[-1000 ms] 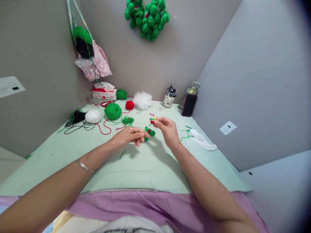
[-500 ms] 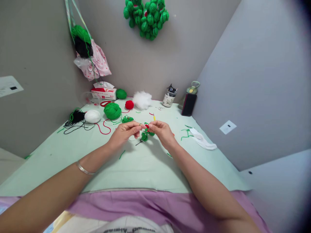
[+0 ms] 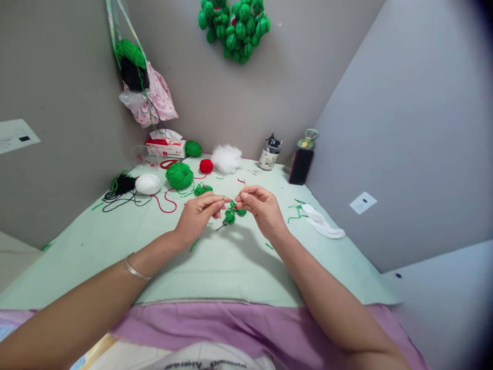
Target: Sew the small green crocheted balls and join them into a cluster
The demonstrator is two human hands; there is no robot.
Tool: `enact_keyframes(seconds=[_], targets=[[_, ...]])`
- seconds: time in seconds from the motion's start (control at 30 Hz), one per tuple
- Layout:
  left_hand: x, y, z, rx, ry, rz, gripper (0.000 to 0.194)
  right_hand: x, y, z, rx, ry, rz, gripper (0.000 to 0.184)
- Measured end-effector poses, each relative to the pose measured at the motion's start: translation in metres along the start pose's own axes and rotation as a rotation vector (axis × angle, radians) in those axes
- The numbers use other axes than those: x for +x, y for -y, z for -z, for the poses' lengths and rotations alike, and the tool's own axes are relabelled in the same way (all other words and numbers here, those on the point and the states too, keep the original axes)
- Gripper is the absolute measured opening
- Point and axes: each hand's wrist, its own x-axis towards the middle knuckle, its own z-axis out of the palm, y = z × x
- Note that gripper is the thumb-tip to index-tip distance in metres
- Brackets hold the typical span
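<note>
My left hand [image 3: 200, 213] is closed in a pinch, a bit of green yarn [image 3: 224, 198] showing at its fingertips. Opposite it, my right hand [image 3: 258, 205] also pinches, a small gap away; what its fingertips hold is too small to make out. Just below and behind the fingers is a green crocheted piece [image 3: 230, 217] with a touch of red. A thin dark stick-like thing [image 3: 221, 226] lies beside it. Above the right fingers shows a small yellow thing [image 3: 245, 186], mostly hidden. Another green crocheted piece [image 3: 202, 189] lies behind my left hand.
Green yarn [image 3: 179, 176], white yarn [image 3: 148, 184], black yarn [image 3: 125, 184] and a red ball [image 3: 206, 166] lie at the left and back. Farther back are white stuffing [image 3: 227, 158], a tissue box [image 3: 166, 148], a jar [image 3: 268, 158] and a phone [image 3: 301, 166]. White cloth [image 3: 323, 223] lies right.
My right hand has moved slightly up and away from my left fingertips. The red bit pinched between the hands before no longer shows at the right fingertips.
</note>
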Motion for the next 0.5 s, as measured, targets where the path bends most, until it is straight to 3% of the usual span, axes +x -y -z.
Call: enact_keyframes(seconds=[0.1, 0.3, 0.5], targets=[[-0.004, 0.005, -0.002, 0.1, 0.0, -0.106, 0.024, -0.006, -0.002, -0.009, -0.029, 0.016, 0.01, 0.023], [-0.004, 0.016, -0.001, 0.251, -0.039, -0.29, 0.024, -0.009, -0.01, -0.015, -0.271, -0.076, 0.147, 0.019], [-0.004, 0.013, 0.001, 0.347, -0.039, -0.301, 0.026, -0.016, -0.003, -0.019, -0.554, 0.125, 0.102, 0.02]])
